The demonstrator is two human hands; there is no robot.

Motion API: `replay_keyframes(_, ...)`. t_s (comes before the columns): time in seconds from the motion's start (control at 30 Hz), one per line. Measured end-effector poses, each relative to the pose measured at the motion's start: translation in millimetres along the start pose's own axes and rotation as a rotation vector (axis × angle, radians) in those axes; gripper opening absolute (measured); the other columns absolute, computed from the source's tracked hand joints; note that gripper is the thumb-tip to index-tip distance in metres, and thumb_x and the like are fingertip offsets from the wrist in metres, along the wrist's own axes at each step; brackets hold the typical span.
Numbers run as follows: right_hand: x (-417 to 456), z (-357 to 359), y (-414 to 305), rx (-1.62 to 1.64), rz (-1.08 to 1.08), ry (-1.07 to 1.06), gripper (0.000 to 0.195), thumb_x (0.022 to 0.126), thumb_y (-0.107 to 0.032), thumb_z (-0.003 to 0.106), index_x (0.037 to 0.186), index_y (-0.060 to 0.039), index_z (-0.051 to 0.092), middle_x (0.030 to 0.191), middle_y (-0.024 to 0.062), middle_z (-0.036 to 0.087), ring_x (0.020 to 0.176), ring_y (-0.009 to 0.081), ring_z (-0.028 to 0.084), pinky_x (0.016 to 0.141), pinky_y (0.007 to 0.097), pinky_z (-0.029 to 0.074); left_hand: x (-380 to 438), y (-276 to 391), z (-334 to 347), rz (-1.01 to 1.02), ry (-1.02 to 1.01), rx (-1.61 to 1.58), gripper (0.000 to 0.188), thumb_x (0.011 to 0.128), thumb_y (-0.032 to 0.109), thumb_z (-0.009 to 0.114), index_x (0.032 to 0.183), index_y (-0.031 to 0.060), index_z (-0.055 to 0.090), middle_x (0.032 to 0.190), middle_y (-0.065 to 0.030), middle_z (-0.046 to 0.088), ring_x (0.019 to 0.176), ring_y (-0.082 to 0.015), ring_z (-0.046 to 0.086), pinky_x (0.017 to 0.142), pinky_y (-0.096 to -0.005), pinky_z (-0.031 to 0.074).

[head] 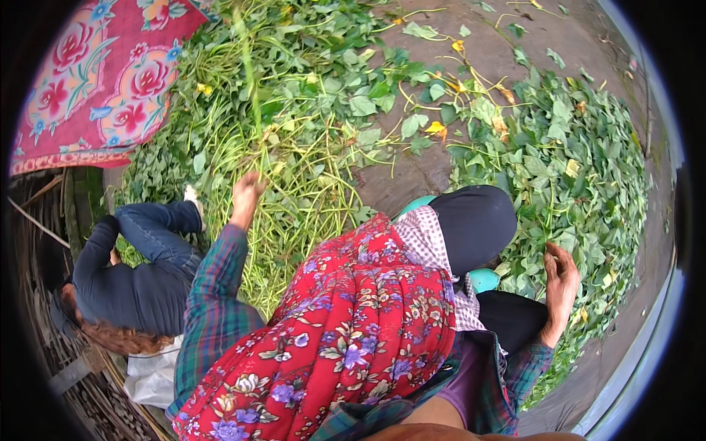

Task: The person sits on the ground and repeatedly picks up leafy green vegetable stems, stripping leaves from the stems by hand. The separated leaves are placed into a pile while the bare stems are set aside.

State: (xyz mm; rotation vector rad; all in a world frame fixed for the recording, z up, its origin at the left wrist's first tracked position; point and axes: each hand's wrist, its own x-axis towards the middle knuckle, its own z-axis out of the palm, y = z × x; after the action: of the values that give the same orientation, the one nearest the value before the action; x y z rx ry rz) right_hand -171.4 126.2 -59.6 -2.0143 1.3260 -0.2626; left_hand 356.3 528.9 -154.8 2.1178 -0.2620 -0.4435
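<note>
My left hand [248,198] is closed around the lower end of a long green vine stem [249,71], which runs up the view and is blurred. Beneath it spreads a heap of stripped, pale green stems [309,187], mixed with leafy vines [309,60] that look like sweet potato. On the other side, my right hand [561,289] is at the near edge of a thick pile of green leaves [551,160]. Its fingers are bent, and thin stalks show at their tips. Whether they grip one, I cannot tell.
A person in dark clothes [138,297] crouches at my left, beside bundled sticks [38,308] and a white sack [151,375]. A red floral cloth [94,82] lies at upper left. Yellowed leaves [437,130] dot the concrete ground [408,171] between the piles. My knees [474,226] jut forward.
</note>
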Motion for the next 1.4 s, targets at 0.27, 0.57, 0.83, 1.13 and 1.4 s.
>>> replay_keyframes(0.27, 2.9, 3.7, 10.8, -0.079, 0.053, -0.098, 0.024, 0.09, -0.013, 0.059, 0.112, -0.003, 0.064, 0.102, 0.0113, 0.066, 0.089, 0.0219, 0.062, 0.077, 0.0322, 0.048, -108.6, -108.1, -151.3, -0.724, -0.296, 1.284, 0.036, 0.081, 0.033, 0.058, 0.103, 0.0057, 0.068, 0.108, -0.0215, 0.065, 0.104, -0.0344, 0.062, 0.09, -0.0402, 0.049)
replay_keyframes(0.57, 10.4, 3.3, 15.8, -0.067, 0.128, -0.104, 0.024, 0.088, -0.007, 0.059, 0.111, 0.0002, 0.063, 0.102, 0.0121, 0.067, 0.089, 0.021, 0.063, 0.079, 0.0312, 0.049, 56.1, -0.7, 45.9, -0.154, 0.04, 0.879, 0.047, 0.076, 0.023, 0.061, 0.121, 0.0105, 0.059, 0.098, -0.0168, 0.068, 0.094, -0.0346, 0.063, 0.084, -0.0425, 0.048)
replay_keyframes(0.83, -3.1, 2.3, 13.6, -0.059, 0.151, -0.094, 0.024, 0.087, -0.008, 0.06, 0.11, -0.0026, 0.065, 0.097, 0.0121, 0.067, 0.084, 0.0208, 0.065, 0.075, 0.031, 0.05, -2.5, -72.6, 45.2, -0.199, -0.26, 1.463, 0.073, 0.081, 0.028, 0.064, 0.145, 0.0196, 0.029, 0.153, -0.0072, 0.024, 0.121, -0.0329, 0.051, 0.102, -0.0514, 0.036)
replay_keyframes(1.13, 19.2, -19.9, -58.0, -0.406, -0.328, 0.068, 0.021, 0.083, -0.012, 0.064, 0.103, -0.0084, 0.064, 0.086, 0.0109, 0.063, 0.072, 0.0307, 0.061, 0.063, 0.038, 0.048, -33.3, -76.4, -8.0, -0.295, -0.649, 1.724, 0.038, 0.082, 0.024, 0.059, 0.116, 0.0081, 0.061, 0.113, -0.0168, 0.064, 0.101, -0.0308, 0.063, 0.084, -0.0422, 0.05)
replay_keyframes(1.4, -58.2, -42.6, -247.6, -0.187, -1.236, -0.017, 0.015, 0.062, -0.02, 0.06, 0.064, -0.0062, 0.057, 0.067, 0.0031, 0.056, 0.06, 0.0202, 0.055, 0.058, 0.0334, 0.043, 5.3, -38.8, 1.8, -0.15, -0.802, 1.633, 0.035, 0.082, 0.031, 0.061, 0.109, 0.0099, 0.064, 0.112, -0.0164, 0.062, 0.104, -0.0313, 0.059, 0.084, -0.0481, 0.048)
